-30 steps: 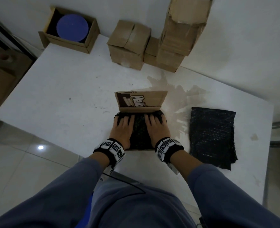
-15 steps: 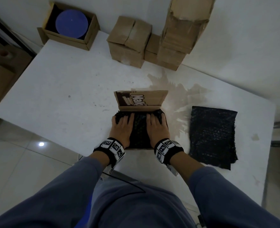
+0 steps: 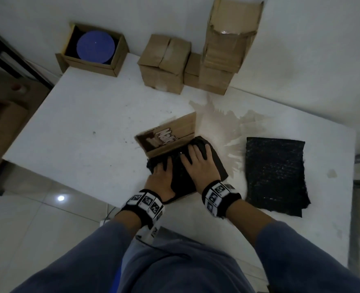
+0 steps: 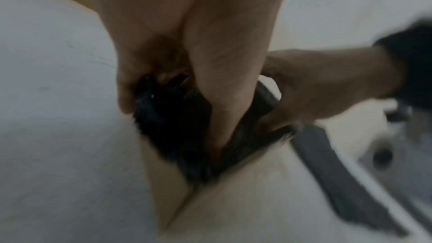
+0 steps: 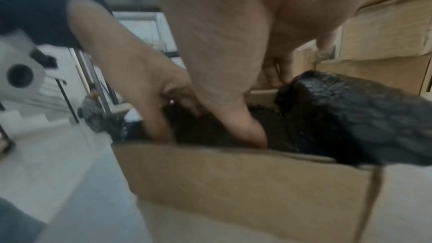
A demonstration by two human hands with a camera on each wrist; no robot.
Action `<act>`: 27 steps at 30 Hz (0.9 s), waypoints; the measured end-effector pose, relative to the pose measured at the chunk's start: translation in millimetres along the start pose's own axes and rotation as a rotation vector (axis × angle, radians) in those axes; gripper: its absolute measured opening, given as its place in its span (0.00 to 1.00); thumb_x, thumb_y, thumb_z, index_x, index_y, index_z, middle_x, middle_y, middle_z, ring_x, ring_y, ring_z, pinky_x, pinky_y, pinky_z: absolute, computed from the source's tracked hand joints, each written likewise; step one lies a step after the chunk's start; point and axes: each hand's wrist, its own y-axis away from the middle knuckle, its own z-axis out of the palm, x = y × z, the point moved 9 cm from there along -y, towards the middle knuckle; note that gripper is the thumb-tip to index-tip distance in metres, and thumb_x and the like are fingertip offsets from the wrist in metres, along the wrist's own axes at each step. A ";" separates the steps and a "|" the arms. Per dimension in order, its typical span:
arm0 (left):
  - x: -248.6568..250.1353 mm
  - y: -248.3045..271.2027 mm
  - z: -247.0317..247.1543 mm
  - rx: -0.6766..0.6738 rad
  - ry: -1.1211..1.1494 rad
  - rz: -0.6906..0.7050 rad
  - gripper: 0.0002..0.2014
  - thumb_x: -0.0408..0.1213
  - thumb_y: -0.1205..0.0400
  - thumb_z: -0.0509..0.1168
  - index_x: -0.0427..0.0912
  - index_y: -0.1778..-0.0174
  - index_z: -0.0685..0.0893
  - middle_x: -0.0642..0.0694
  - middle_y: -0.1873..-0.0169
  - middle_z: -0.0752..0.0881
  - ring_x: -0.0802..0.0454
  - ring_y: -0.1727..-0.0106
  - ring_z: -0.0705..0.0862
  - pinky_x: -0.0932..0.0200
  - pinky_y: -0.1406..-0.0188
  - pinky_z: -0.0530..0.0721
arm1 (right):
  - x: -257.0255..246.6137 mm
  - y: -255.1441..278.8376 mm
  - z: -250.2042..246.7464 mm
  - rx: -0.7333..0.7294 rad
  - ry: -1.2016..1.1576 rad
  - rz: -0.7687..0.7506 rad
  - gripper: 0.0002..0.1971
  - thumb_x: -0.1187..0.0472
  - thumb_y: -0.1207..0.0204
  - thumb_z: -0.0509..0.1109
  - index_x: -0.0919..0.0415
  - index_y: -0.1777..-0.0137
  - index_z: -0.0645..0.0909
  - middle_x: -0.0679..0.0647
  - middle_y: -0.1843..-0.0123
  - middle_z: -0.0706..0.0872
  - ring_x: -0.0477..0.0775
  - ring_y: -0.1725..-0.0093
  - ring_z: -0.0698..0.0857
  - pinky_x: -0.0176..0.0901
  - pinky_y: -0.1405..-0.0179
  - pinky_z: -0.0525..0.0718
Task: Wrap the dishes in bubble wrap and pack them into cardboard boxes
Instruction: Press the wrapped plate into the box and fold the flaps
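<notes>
Both hands, left hand (image 3: 161, 176) and right hand (image 3: 198, 166), press flat, fingers extended, on the wrapped bundle (image 3: 214, 160).

White table (image 3: 79, 127) against a white wall (image 3: 312, 49) — pale tiled floor (image 3: 26, 229).

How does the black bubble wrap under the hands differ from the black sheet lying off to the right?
The wrapped bundle is bunched and bulging inside the open box, pressed by both hands; the spare sheet lies flat on the table, untouched. The bundle looks smaller than the sheet. Both are black bubble wrap.
</notes>
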 end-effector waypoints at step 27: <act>77.6 -12.0 -29.3 0.207 -0.031 0.180 0.26 0.40 0.17 0.64 0.43 0.23 0.69 0.40 0.28 0.66 0.37 0.31 0.72 0.42 0.47 0.84 | 132.2 28.8 26.9 0.254 -1.323 0.673 0.14 0.69 0.32 0.79 0.55 0.48 0.86 0.48 0.60 0.85 0.46 0.60 0.83 0.24 0.67 0.76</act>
